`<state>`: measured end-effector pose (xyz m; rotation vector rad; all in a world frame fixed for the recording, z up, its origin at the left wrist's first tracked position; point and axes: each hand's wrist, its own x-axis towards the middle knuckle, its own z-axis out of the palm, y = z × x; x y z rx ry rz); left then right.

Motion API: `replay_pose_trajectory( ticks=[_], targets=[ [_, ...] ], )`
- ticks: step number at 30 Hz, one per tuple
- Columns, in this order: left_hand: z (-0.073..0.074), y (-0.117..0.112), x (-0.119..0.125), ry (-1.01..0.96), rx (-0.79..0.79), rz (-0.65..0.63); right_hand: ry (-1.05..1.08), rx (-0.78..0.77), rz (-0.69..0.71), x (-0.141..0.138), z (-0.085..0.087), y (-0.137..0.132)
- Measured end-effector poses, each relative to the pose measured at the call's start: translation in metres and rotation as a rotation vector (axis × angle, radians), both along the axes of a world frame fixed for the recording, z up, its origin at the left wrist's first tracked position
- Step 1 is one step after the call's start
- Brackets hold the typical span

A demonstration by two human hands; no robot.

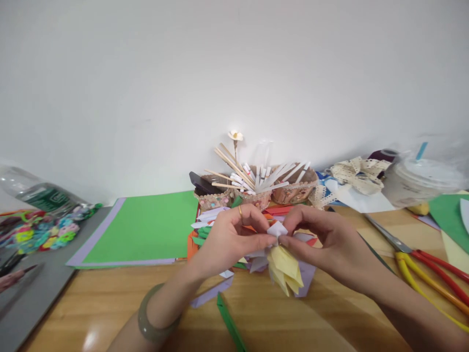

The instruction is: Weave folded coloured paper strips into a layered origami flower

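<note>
Between my two hands is a folded paper flower (286,268) with pale yellow petals pointing downward and a white-lilac folded tip (277,229) at the top. My left hand (234,234) pinches the tip from the left, thumb against forefinger. From the other side my right hand (318,237) pinches the same spot, the thumbs almost meeting. Lilac paper pieces (307,278) show behind the yellow petals; whether they are joined to them I cannot tell. A green folded strip (230,322) and a lilac strip (212,292) lie on the wooden table below my left hand.
Green and lilac paper sheets (146,230) lie at left, beside a grey mat (47,298) with a person's hand (10,280) at its edge. Small baskets (295,190) hold sticks and pens against the wall. Scissors (403,249) and a lidded plastic cup (417,181) are at right.
</note>
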<state>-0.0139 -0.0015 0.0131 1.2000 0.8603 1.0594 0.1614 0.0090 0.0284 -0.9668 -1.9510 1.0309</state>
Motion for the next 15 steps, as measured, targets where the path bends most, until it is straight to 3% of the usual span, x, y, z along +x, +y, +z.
replay_pose_trajectory(
  ticks=[9, 15],
  targets=[
    [0.009, -0.009, 0.008, 0.203, 0.150, 0.162, -0.024, 0.189, -0.042, -0.004, -0.001, -0.004],
    [0.014, -0.009, 0.008, 0.277, 0.122, 0.151, -0.083, 0.253, -0.059, -0.002, -0.001, -0.005]
  ],
)
